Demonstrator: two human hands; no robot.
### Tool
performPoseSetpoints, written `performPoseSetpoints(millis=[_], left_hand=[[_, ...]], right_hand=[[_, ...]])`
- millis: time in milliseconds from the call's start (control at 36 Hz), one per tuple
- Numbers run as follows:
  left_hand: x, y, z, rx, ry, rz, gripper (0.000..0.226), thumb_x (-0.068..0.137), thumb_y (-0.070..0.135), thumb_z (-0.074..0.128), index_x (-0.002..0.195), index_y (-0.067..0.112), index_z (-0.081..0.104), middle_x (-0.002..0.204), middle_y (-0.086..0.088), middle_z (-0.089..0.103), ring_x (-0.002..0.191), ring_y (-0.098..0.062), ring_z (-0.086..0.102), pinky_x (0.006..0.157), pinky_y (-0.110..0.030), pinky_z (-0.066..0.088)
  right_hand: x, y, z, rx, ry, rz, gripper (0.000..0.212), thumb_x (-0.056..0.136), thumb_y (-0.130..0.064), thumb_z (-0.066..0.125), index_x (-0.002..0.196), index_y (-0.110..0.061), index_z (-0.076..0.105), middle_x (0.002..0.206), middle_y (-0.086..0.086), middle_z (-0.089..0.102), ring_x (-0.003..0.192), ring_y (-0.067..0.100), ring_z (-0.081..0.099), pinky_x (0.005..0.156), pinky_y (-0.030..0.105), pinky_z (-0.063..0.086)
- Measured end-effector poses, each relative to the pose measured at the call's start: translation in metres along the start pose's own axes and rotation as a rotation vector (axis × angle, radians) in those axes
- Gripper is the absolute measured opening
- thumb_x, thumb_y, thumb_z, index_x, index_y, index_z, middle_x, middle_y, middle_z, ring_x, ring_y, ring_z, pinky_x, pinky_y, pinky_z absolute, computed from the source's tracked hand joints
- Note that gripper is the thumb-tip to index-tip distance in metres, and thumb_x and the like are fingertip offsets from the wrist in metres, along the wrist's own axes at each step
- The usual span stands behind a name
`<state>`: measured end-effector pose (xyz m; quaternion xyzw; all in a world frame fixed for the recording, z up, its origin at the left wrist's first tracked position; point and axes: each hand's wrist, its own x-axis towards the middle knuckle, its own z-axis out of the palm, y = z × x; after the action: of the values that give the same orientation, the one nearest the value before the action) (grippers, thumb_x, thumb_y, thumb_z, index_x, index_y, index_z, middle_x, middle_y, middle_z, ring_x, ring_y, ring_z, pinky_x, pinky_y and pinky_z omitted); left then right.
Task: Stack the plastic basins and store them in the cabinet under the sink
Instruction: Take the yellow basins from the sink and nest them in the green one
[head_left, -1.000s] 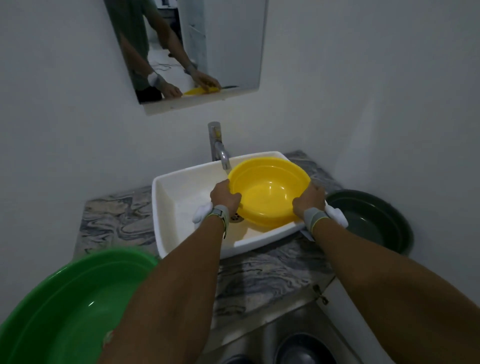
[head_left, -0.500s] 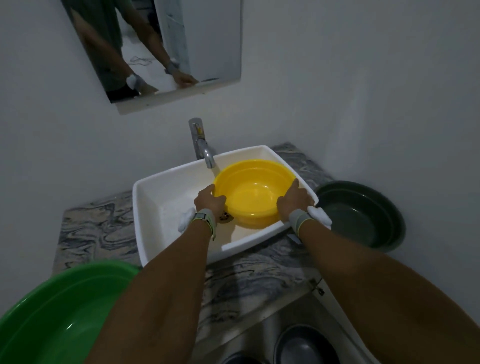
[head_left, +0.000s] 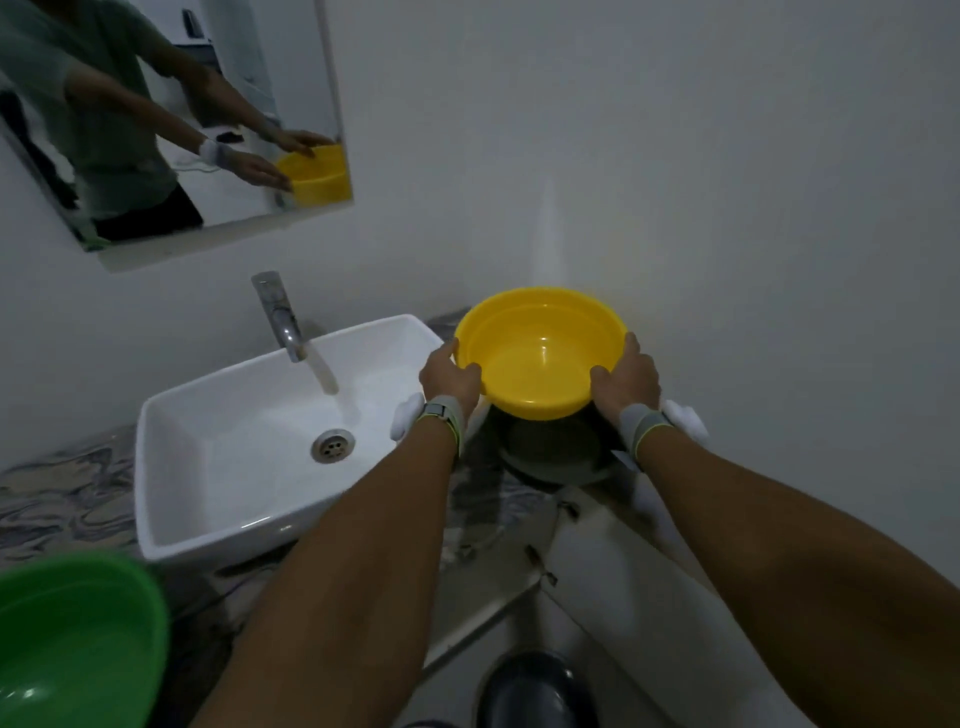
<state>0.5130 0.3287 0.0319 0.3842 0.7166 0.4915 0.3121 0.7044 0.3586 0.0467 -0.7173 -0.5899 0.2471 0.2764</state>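
At the lower left corner, a wide bright-green round plastic basin (head_left: 78, 639) sits on the marbled grey countertop (head_left: 62, 499), well apart from both hands. Next comes the white rectangular ceramic sink (head_left: 218, 467), with water running from the chrome tap (head_left: 278, 317). Right of the sink, the left hand (head_left: 449, 379) and the right hand (head_left: 626, 384) clasp opposite sides of a round yellow plastic basin (head_left: 540, 353), thumbs hooked over its rim, fingers pressed against the outer wall. It hangs level and open side up, directly above a dark-green round plastic basin (head_left: 556, 452) on the counter, apparently not yet touching it. Nesting them likely calls for a straight descent, both hands sharing the load equally.
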Motion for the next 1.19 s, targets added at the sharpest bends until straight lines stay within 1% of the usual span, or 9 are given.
performPoseSetpoints(millis=[83,250,444,556,694,833,972,1111,1194], left_hand=[[-0.009,-0.010,0.028,0.051,-0.030,-0.001,0.057,0.088,0.012,0.054,0.144,0.014,0.042,0.148,-0.012,0.044,0.136,-0.033,0.041,0.111,-0.037,0.036],[-0.015,-0.050,0.065,0.171,-0.118,-0.017,0.060,0.093,0.016,0.051,0.149,0.011,0.031,0.153,-0.012,0.035,0.140,-0.033,0.035,0.113,-0.039,0.031],[-0.026,-0.085,0.091,0.276,-0.161,0.013,0.053,0.096,0.012,0.049,0.147,0.006,0.035,0.157,-0.011,0.028,0.144,-0.029,0.029,0.117,-0.037,0.027],[-0.030,-0.097,0.101,0.410,-0.109,0.071,0.056,0.093,0.015,0.051,0.146,0.007,0.036,0.160,-0.006,0.019,0.146,-0.028,0.023,0.116,-0.042,0.029],[-0.032,-0.098,0.104,0.315,-0.071,0.015,0.064,0.089,0.008,0.052,0.149,0.008,0.029,0.160,-0.005,0.018,0.145,-0.030,0.025,0.115,-0.041,0.030],[-0.044,-0.092,0.103,0.166,-0.009,-0.076,0.062,0.084,0.004,0.056,0.143,0.010,0.040,0.151,-0.012,0.034,0.134,-0.037,0.039,0.106,-0.045,0.041],[-0.075,-0.078,0.094,0.084,-0.010,-0.113,0.046,0.082,0.006,0.058,0.127,0.012,0.057,0.118,-0.019,0.063,0.107,-0.039,0.060,0.084,-0.042,0.051],[-0.118,-0.051,0.072,0.022,-0.009,-0.077,0.045,0.080,0.004,0.055,0.124,0.014,0.058,0.103,-0.018,0.065,0.090,-0.035,0.060,0.074,-0.038,0.048],[-0.137,-0.029,0.044,0.032,0.045,-0.065,0.045,0.079,0.007,0.057,0.123,0.013,0.057,0.107,-0.019,0.063,0.096,-0.036,0.061,0.079,-0.039,0.053]], right_hand=[[0.007,0.031,-0.003,0.001,-0.012,0.025,0.071,0.097,-0.022,0.048,0.155,-0.014,0.009,0.150,0.020,0.032,0.133,0.041,0.038,0.105,0.045,0.037],[0.021,0.086,0.017,0.034,-0.047,0.054,0.068,0.097,-0.021,0.048,0.155,-0.010,0.012,0.153,0.019,0.031,0.137,0.040,0.035,0.107,0.046,0.035],[0.022,0.121,0.054,0.086,-0.071,0.044,0.065,0.097,-0.022,0.046,0.154,-0.010,0.017,0.155,0.017,0.028,0.140,0.038,0.031,0.112,0.045,0.031],[0.024,0.132,0.065,-0.017,-0.071,0.037,0.060,0.096,-0.024,0.045,0.152,-0.013,0.026,0.162,0.013,0.009,0.148,0.035,0.012,0.118,0.047,0.022],[0.026,0.141,0.069,0.066,-0.132,-0.005,0.071,0.095,-0.019,0.048,0.155,-0.017,0.009,0.162,0.012,0.011,0.147,0.034,0.020,0.115,0.044,0.027],[0.018,0.146,0.056,0.091,-0.121,0.022,0.077,0.092,-0.021,0.053,0.155,-0.012,0.010,0.158,0.015,0.022,0.140,0.038,0.031,0.110,0.044,0.033],[0.004,0.151,0.029,0.087,-0.125,-0.006,0.074,0.090,-0.023,0.056,0.153,-0.010,0.020,0.151,0.019,0.034,0.134,0.041,0.039,0.108,0.047,0.038],[-0.028,0.136,-0.005,0.131,-0.109,-0.057,0.071,0.087,-0.021,0.057,0.149,-0.011,0.027,0.146,0.020,0.040,0.130,0.041,0.044,0.106,0.048,0.041],[-0.045,0.111,-0.020,0.133,-0.116,-0.110,0.071,0.087,-0.023,0.058,0.149,-0.009,0.027,0.146,0.020,0.040,0.130,0.042,0.044,0.105,0.049,0.041]])
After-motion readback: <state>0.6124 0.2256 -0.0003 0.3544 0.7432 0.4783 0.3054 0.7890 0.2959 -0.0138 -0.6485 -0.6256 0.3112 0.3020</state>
